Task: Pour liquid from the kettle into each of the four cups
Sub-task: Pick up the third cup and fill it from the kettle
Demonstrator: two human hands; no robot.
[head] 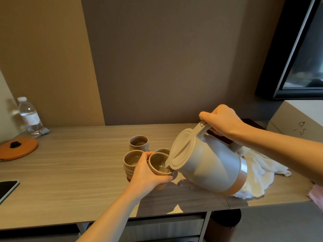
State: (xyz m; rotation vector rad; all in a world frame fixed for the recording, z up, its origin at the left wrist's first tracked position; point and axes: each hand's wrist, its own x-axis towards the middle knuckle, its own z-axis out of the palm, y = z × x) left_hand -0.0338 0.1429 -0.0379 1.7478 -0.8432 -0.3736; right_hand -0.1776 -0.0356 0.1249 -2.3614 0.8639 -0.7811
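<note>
A grey kettle (pixel 206 165) with a beige lid is tilted to the left, its spout over the rim of a brown ceramic cup (pixel 158 165). My right hand (pixel 222 122) grips the kettle's handle from above. My left hand (pixel 148 173) is wrapped around that cup, which holds some liquid. A second cup (pixel 132 158) stands just left of it, touching my fingers. A third cup (pixel 139 143) stands behind them. A fourth cup (pixel 162 150) is mostly hidden by the kettle lid.
All stands on a wooden desk (pixel 78 163). A water bottle (pixel 29 116) and an orange lid (pixel 17 148) are at the far left, a phone (pixel 7 189) at the left front edge. A white cloth (pixel 258 172) lies behind the kettle. A box (pixel 297 119) is at the right.
</note>
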